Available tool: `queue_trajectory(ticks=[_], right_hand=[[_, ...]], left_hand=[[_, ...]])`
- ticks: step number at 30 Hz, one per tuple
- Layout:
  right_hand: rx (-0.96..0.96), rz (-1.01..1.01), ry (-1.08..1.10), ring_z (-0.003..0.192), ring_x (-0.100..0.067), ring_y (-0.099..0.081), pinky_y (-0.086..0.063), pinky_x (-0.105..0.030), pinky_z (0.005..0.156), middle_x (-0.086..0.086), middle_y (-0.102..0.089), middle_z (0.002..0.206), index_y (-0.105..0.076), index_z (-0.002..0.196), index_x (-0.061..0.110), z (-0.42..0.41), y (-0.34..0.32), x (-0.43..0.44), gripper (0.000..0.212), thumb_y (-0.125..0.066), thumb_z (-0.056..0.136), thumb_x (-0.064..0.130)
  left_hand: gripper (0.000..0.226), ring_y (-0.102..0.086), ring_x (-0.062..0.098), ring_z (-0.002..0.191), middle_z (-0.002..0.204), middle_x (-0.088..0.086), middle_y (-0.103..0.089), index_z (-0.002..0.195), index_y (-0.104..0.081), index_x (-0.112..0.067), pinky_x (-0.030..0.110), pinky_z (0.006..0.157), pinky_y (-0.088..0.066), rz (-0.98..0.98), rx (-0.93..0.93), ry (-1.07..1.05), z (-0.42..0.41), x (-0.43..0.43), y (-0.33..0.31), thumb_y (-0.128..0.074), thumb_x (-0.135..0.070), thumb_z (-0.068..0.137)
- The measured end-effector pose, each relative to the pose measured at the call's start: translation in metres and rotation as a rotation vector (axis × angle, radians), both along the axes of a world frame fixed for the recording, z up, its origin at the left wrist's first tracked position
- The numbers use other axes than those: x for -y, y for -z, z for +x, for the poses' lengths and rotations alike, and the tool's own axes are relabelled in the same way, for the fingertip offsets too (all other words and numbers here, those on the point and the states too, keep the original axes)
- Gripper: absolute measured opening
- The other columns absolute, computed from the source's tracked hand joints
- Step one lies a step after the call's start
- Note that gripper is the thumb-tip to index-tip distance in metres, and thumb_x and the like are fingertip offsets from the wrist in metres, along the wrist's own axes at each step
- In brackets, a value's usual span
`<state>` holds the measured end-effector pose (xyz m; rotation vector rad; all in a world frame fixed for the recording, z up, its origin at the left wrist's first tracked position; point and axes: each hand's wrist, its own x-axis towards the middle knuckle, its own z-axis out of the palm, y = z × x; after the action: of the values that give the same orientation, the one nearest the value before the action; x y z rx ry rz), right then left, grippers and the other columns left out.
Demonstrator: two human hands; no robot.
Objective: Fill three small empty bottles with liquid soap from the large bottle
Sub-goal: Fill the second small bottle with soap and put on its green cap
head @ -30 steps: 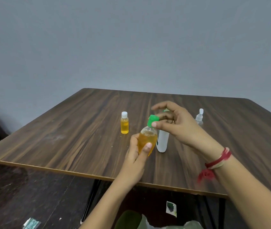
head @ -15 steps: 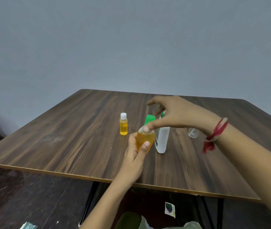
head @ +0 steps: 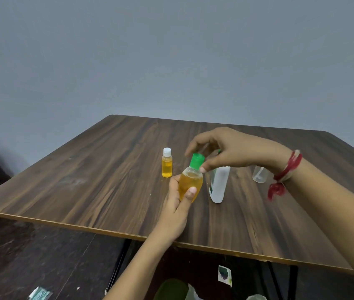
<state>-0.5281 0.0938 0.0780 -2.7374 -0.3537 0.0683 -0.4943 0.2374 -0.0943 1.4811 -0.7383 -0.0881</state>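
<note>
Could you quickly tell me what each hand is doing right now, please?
Left hand: closed, gripping the small bottle filled with amber soap.
Right hand: closed, pinching that bottle's green cap.

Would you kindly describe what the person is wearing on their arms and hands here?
Both forearms are bare, with no sleeves in view. Behind the right hand, the wrist carries a red thread band with a pale strand, and a knotted red tassel hangs from it. The left hand and wrist show nothing worn.
</note>
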Motion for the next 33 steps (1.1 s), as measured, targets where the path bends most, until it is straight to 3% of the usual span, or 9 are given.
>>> queue_trajectory(ticks=[2, 4, 6, 9, 12, 17, 22, 26, 33], right_hand=[[0.075, -0.033, 0.025, 0.074, -0.006, -0.067, -0.053, -0.019, 0.071, 0.006, -0.070, 0.082, -0.071, 0.094, 0.018, 0.002, 0.005, -0.005, 0.019, -0.074, 0.078, 0.029], [0.179, -0.117, 0.136, 0.058, -0.010, -0.063, -0.050, -0.025, 0.060, 0.002, -0.066, 0.064, -0.069, 0.081, 0.010, 0.006, 0.012, -0.010, 0.049, -0.064, 0.076, 0.058], [0.258, -0.195, 0.215, 0.064, -0.010, -0.059, -0.048, -0.027, 0.062, 0.003, -0.064, 0.070, -0.069, 0.089, 0.010, 0.009, 0.017, -0.010, 0.070, -0.052, 0.070, 0.075], [0.072, -0.009, 0.095, 0.095, -0.006, -0.062, -0.051, -0.023, 0.083, 0.011, -0.062, 0.107, -0.058, 0.120, 0.028, 0.005, 0.008, -0.007, 0.050, -0.073, 0.074, 0.044], [-0.020, 0.030, -0.046, 0.093, -0.008, -0.066, -0.054, -0.023, 0.085, 0.011, -0.068, 0.100, -0.068, 0.107, 0.024, 0.005, 0.003, -0.003, 0.033, -0.073, 0.078, 0.010], [0.058, -0.152, 0.017, 0.075, -0.004, -0.063, -0.053, -0.021, 0.074, 0.010, -0.066, 0.084, -0.070, 0.098, 0.021, 0.008, 0.008, -0.005, 0.016, -0.071, 0.082, 0.023], [0.121, -0.072, 0.066, 0.074, -0.010, -0.065, -0.054, -0.030, 0.073, 0.000, -0.070, 0.082, -0.069, 0.093, 0.015, 0.007, 0.016, -0.001, 0.030, -0.069, 0.080, 0.042], [-0.029, 0.249, -0.046, 0.099, -0.009, -0.066, -0.054, -0.021, 0.089, 0.000, -0.068, 0.109, -0.060, 0.122, 0.019, 0.004, 0.014, 0.011, 0.043, -0.072, 0.081, 0.012], [-0.048, 0.369, -0.064, 0.090, -0.008, -0.065, -0.053, -0.019, 0.081, -0.006, -0.069, 0.103, -0.064, 0.109, 0.009, 0.003, 0.018, 0.020, 0.024, -0.065, 0.086, 0.002]], left_hand=[[0.039, -0.053, -0.002, 0.107, 0.118, -0.013, -0.053, 0.121, -0.037, -0.048, 0.021, 0.090, -0.046, 0.012, 0.004, 0.003, 0.001, 0.001, 0.001, -0.045, -0.058, 0.084], [0.040, -0.052, -0.003, 0.109, 0.120, -0.014, -0.052, 0.120, -0.037, -0.048, 0.023, 0.091, -0.045, 0.016, -0.004, 0.006, 0.001, 0.002, 0.002, -0.044, -0.060, 0.082], [0.041, -0.052, -0.004, 0.109, 0.120, -0.016, -0.052, 0.120, -0.037, -0.048, 0.023, 0.092, -0.044, 0.007, -0.005, -0.003, 0.003, 0.002, 0.002, -0.045, -0.060, 0.082], [0.040, -0.053, -0.001, 0.111, 0.120, -0.015, -0.054, 0.122, -0.038, -0.048, 0.023, 0.093, -0.045, -0.004, 0.002, -0.013, 0.007, 0.001, 0.002, -0.045, -0.057, 0.083], [0.039, -0.053, 0.000, 0.112, 0.122, -0.012, -0.055, 0.122, -0.040, -0.043, 0.020, 0.093, -0.043, -0.005, 0.015, -0.015, 0.009, 0.002, 0.002, -0.046, -0.054, 0.085], [0.044, -0.054, -0.003, 0.106, 0.114, -0.018, -0.055, 0.123, -0.040, -0.041, 0.020, 0.088, -0.045, 0.027, 0.000, 0.026, 0.006, 0.005, 0.007, -0.044, -0.059, 0.083], [0.037, -0.055, 0.001, 0.096, 0.104, -0.028, -0.054, 0.121, -0.037, -0.049, 0.022, 0.081, -0.048, 0.021, 0.013, 0.036, 0.005, 0.008, 0.004, -0.041, -0.058, 0.085], [0.039, -0.053, 0.011, 0.094, 0.106, -0.022, -0.053, 0.122, -0.039, -0.042, 0.032, 0.080, -0.049, -0.054, -0.012, 0.052, 0.009, 0.011, -0.001, -0.044, -0.054, 0.085], [0.042, -0.057, 0.015, 0.095, 0.097, -0.027, -0.055, 0.122, -0.040, -0.034, 0.029, 0.081, -0.049, -0.027, 0.016, 0.090, 0.009, 0.016, -0.001, -0.044, -0.054, 0.086]])
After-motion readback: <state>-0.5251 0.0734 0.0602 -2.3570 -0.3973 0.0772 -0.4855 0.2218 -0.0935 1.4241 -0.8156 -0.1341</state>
